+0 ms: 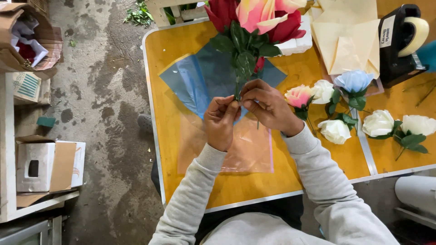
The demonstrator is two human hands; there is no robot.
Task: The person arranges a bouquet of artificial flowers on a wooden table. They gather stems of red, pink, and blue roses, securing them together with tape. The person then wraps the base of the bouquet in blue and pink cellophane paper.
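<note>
My left hand (pixel 221 120) and my right hand (pixel 269 106) both pinch the green stems of a bunch of artificial roses (pixel 259 20), red and pink with dark green leaves, held upright over the table. Under the bunch lies a blue wrapping sheet (pixel 195 79), and below that a clear pinkish sheet (pixel 254 152), both flat on the yellow table (pixel 290 181). My fingertips meet at the stems just below the leaves.
Loose pink, white and pale blue artificial roses (pixel 338 106) lie to the right. A black tape dispenser (pixel 402 38) and cream paper sheets (pixel 347 41) sit at the back right. Cardboard boxes (pixel 45 165) stand on shelves at the left beside the concrete floor (pixel 104 113).
</note>
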